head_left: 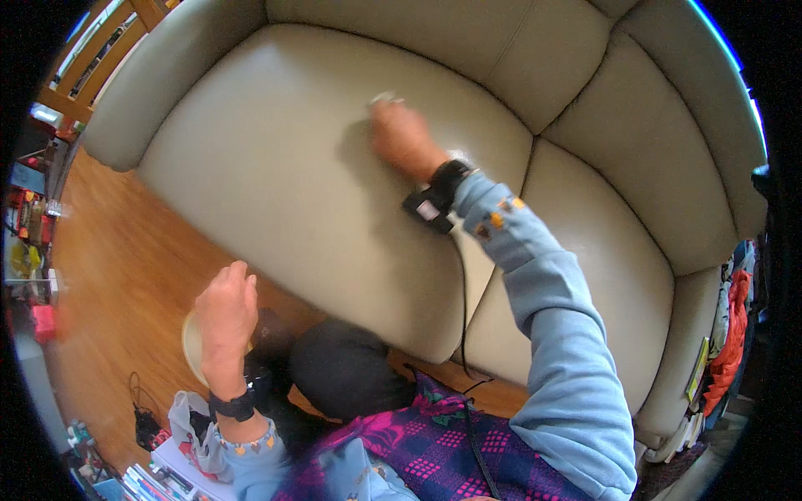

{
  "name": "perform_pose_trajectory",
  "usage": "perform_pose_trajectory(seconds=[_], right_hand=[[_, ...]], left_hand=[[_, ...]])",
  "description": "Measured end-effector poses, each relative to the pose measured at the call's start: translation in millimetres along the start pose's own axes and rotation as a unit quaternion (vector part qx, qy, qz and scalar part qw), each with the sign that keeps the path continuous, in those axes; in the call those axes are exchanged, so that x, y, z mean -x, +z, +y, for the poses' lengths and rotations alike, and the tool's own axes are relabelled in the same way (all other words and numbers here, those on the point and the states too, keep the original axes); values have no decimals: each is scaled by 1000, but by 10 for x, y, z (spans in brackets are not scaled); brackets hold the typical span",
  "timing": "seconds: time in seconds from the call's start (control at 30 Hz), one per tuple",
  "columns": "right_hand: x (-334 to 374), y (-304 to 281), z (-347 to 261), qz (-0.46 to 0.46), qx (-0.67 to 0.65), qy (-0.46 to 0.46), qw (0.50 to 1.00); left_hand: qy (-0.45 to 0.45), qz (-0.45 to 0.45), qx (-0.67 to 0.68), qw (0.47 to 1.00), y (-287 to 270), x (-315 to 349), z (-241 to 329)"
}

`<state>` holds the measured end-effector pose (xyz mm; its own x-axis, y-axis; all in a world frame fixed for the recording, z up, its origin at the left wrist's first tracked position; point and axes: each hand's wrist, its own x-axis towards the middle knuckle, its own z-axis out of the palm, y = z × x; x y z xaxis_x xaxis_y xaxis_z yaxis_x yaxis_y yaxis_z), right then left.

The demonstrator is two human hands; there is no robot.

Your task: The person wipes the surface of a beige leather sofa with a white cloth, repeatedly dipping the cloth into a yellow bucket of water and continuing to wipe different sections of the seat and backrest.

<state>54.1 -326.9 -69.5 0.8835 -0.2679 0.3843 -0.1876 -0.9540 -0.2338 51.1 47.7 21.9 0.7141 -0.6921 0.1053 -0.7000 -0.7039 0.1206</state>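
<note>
Our right hand (403, 138), its grip closed over a pale item (387, 98) on the sofa seat (267, 125), does best, we judge, with light, even, overlapping strokes — the cable (464, 309) kept from dragging. The item is mostly hidden and blurred, so we can't name it; our left hand (227, 305) hides its palm — we cannot tell how open its grip is or whether it holds anything

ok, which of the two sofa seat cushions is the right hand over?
The left seat cushion, the one beside the wooden floor. The right hand is over it; only the sleeve crosses the right seat cushion.
</note>
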Motion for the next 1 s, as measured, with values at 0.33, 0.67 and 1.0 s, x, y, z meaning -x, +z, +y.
perform_pose_trajectory(seconds=[0.33, 0.67, 1.0], right_hand=[[466, -140, -743, -61, -176, -201, 962], [615, -497, 1013, 25, 99, 230, 968], [430, -442, 13, -74, 28, 43, 996]], left_hand=[[11, 4, 12, 1000, -32, -56, 34], [-48, -31, -12, 998, -61, 33, -38], [-25, -19, 7, 999, -70, 42, -40]])
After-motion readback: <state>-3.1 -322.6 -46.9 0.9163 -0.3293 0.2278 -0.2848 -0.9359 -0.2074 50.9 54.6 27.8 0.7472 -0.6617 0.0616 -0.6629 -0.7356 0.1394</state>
